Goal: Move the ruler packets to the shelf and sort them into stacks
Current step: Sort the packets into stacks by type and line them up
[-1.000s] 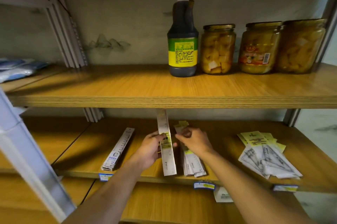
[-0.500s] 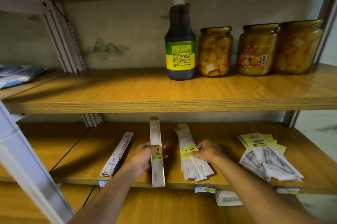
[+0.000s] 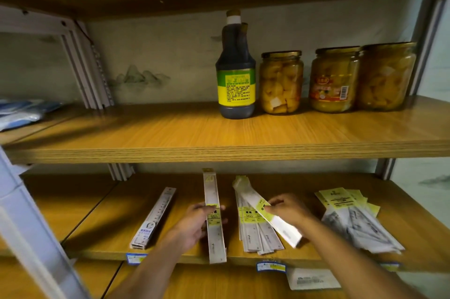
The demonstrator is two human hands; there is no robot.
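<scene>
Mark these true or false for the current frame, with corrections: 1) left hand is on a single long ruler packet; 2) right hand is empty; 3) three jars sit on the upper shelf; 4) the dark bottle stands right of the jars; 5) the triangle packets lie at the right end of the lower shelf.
1) True: the left hand holds the long ruler packet on the lower shelf.
2) False: the right hand grips a short ruler packet over the middle stack.
3) True: three jars stand on the upper shelf.
4) False: the dark bottle stands left of them.
5) True: the triangle packets lie at the right end.
</scene>
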